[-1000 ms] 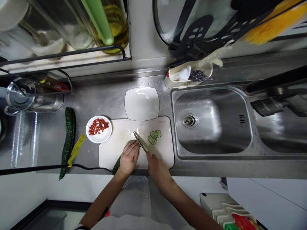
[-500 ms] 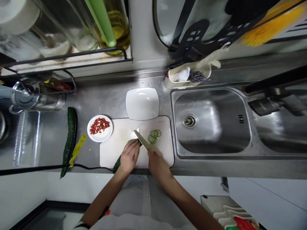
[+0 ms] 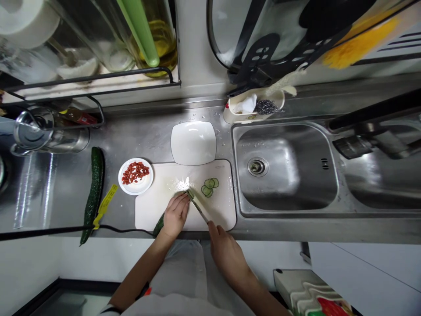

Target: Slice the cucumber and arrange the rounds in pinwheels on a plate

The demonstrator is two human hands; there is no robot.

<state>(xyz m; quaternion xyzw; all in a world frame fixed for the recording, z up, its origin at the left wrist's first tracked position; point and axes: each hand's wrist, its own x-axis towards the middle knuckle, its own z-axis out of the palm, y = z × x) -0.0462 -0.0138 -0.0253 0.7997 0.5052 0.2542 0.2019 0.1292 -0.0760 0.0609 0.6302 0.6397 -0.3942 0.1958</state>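
Observation:
My left hand (image 3: pixel 176 214) is closed over a dark green cucumber (image 3: pixel 158 225) on the white cutting board (image 3: pixel 148 210); its fingers and palm hide the middle of it. In my right hand (image 3: pixel 226 245) is the handle of a kitchen knife (image 3: pixel 198 208), whose blade slants up and left to the cucumber's cut end. A pale green slice seems to cling to the blade near its tip. Several cucumber slices (image 3: pixel 208 188) lie overlapping on the board, right of the blade.
A white plate (image 3: pixel 193 142) touches the board's back edge. Left of it stands a small dish (image 3: pixel 136 188) of red pieces. A whole cucumber (image 3: pixel 94 188) lies by a yellow-tagged black cable (image 3: pixel 125 230). The steel sink (image 3: pixel 286 175) is at right, a jar rack (image 3: pixel 115 79) above left.
My right hand has drawn the knife back toward me and slightly right, so its tip is now at the cucumber's end. My left hand keeps its hold. The view has shifted slightly.

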